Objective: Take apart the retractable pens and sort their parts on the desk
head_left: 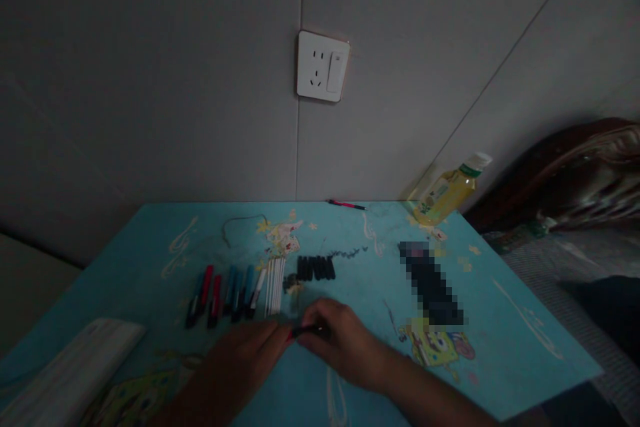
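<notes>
A red-and-black pen [299, 332] runs between my two hands, low over the blue table. My left hand [257, 343] is closed around its red end, while the fingers of my right hand [333, 333] pinch the black end. Just beyond my hands lie several thin white refills [274, 287] side by side. Several short black pieces, like pen caps [316, 267], form a row to their right. Red pen barrels [207, 287] and blue pen barrels [239, 290] with dark ends lie to the left, beside a white one [257, 290].
The table [360, 293] has a cartoon-print cover and meets a grey wall with a socket plate [323, 67]. A bottle of yellow liquid [445, 193] stands back right, near a pixelated dark object [433, 287]. Another pen [347, 205] lies by the wall; a white packet [75, 370] is front left.
</notes>
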Demonstrator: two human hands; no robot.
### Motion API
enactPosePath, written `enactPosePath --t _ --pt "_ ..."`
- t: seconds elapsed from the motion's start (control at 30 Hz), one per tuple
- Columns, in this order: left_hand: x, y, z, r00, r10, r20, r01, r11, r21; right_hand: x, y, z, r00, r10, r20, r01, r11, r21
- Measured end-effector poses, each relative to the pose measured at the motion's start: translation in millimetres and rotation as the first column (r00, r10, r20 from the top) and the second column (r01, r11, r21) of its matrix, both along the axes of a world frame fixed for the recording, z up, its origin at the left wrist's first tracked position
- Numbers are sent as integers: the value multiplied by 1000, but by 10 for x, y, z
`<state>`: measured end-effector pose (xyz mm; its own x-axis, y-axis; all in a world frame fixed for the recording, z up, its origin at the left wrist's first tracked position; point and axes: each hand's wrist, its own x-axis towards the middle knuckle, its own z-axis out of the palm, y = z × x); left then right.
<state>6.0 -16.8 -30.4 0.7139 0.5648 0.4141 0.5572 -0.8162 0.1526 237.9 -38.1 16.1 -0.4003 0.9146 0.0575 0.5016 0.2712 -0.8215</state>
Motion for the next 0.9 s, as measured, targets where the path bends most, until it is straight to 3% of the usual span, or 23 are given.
enactPosePath --t 0.2,0.53,0.63,0.9 --pt "26 -15 50 1000 20 18 -20 999 -27 -11 -18 57 997 65 -42 -64 998 25" --pt "67 -17 209 998 43 -48 -46 997 -69 -43 -8 27 996 13 -84 -5 996 86" --pt "43 0 211 995 69 -74 -75 993 -88 -10 16 36 993 -43 -110 58 989 139" --pt "-3 80 244 986 160 -48 -165 972 -166 202 127 86 942 -290 -168 302 952 56"
